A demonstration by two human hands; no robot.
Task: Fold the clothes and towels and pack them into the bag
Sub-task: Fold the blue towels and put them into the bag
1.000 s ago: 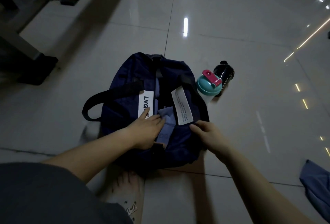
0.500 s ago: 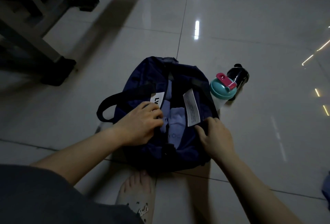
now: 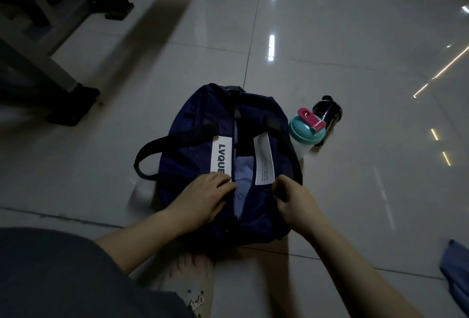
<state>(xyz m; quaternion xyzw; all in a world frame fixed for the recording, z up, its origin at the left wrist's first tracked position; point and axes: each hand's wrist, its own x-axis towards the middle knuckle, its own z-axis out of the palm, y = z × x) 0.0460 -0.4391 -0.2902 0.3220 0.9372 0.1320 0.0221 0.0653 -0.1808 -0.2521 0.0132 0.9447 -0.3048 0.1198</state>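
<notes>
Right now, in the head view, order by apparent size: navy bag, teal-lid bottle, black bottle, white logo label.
1. navy bag
2. teal-lid bottle
3. black bottle and white logo label look alike; unranked.

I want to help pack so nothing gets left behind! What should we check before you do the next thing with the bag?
1. Bag open at the top: ok, the light blue cloth shows through the gap in the navy bag.
2. Hands on both edges: ok, the left hand rests on the left edge and the right hand pinches the right edge.
3. Everything packed: not ok, a blue cloth on the floor lies at the lower right.
4. Cloth inside folded neatly: cannot tell, it is mostly hidden.
5. Bottles out of the way: ok, the teal-lidded bottle and the black bottle sit beside the bag, off its opening.
</notes>
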